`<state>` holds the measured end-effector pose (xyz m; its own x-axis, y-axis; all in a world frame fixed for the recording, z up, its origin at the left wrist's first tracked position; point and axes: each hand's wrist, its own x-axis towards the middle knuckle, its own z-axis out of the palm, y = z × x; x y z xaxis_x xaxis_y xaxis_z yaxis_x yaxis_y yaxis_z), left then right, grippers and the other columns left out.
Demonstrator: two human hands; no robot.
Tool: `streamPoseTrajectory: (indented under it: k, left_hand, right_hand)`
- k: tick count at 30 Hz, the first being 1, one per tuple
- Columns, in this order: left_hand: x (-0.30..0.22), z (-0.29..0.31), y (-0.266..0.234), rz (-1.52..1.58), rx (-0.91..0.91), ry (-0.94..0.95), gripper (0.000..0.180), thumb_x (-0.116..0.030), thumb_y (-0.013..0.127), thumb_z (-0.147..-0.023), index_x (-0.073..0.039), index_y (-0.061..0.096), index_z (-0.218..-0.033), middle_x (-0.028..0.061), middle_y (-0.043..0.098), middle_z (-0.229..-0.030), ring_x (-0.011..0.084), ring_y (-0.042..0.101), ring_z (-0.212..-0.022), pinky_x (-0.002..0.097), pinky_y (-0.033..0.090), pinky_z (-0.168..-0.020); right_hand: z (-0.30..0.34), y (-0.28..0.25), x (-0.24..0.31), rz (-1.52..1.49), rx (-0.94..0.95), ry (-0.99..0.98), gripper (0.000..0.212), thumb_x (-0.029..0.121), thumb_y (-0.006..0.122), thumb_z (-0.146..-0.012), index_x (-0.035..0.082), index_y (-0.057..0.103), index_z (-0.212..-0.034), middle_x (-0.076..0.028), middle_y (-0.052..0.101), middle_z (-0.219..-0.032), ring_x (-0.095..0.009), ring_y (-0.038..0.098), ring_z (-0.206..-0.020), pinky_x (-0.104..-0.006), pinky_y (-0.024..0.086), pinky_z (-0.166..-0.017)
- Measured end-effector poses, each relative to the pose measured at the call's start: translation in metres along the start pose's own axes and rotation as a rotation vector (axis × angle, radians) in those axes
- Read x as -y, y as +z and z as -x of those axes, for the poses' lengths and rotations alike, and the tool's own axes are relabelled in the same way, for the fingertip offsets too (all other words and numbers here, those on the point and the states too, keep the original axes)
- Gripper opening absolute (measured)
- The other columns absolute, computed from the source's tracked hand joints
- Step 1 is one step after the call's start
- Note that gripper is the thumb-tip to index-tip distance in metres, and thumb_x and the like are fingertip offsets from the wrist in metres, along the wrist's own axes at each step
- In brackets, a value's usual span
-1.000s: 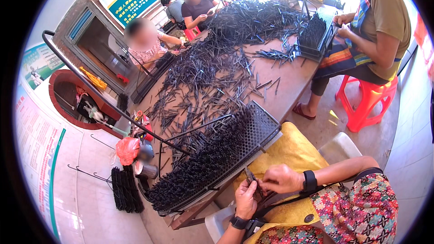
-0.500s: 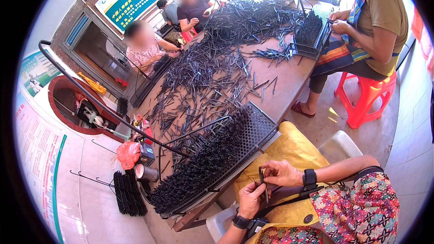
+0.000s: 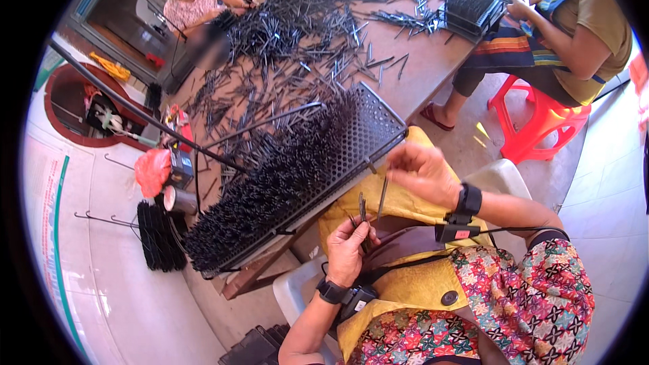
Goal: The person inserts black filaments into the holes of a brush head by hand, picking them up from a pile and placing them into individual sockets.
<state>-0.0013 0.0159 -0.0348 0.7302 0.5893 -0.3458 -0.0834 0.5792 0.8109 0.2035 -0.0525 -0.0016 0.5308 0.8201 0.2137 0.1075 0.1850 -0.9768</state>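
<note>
The left hand (image 3: 346, 250) pinches a few dark sticks (image 3: 363, 211) between thumb and fingers, their tips pointing up, over the yellow apron (image 3: 331, 211). The right hand (image 3: 427, 174), blurred, is above and to the right, its fingers drawn together at the top of a thin rod (image 3: 383, 196) that hangs just beside the sticks.

A perforated tray (image 3: 375, 132), packed with upright black pieces (image 3: 270, 179) except at its right end, lies along the near edge of the table (image 3: 433, 47), between the hands and the loose pile (image 3: 284, 47). A long bar (image 3: 145, 115) slants over the table's left side down to the tray. Left of the tray are a red bag (image 3: 153, 172), a box (image 3: 181, 167) and a can (image 3: 181, 199); black bundles (image 3: 160, 238) hang by the wall. One co-worker (image 3: 598, 40) sits right on a red stool (image 3: 534, 122), another (image 3: 193, 12) across the table at left.
</note>
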Motion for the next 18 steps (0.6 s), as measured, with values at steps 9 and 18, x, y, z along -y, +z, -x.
streamPoseTrajectory:
  k: [9, 18]
  left_hand:
    - [-0.009, 0.005, 0.006, 0.064, -0.05, -0.005, 0.014, -0.004, 0.06, -0.085, 0.003, 0.059, -0.097, 0.0121, 0.062, -0.081, 0.019, 0.061, -0.072, 0.0318, 0.055, -0.064]
    - [-0.016, 0.009, 0.008, 0.074, -0.072, -0.012, 0.014, -0.004, 0.06, -0.085, 0.004, 0.057, -0.095, 0.0133, 0.062, -0.081, 0.0193, 0.061, -0.071, 0.0303, 0.054, -0.066]
  right_hand:
    - [-0.06, 0.008, 0.023, 0.323, -0.161, -0.473, 0.016, -0.004, 0.064, -0.076, -0.001, 0.059, -0.091, -0.004, 0.062, -0.076, -0.008, 0.059, -0.069, -0.0208, 0.048, -0.063]
    - [-0.079, 0.033, 0.015, 0.484, -0.046, -0.817, 0.019, -0.006, 0.063, -0.07, -0.001, 0.055, -0.086, -0.011, 0.057, -0.078, -0.028, 0.056, -0.067, -0.0355, 0.046, -0.057]
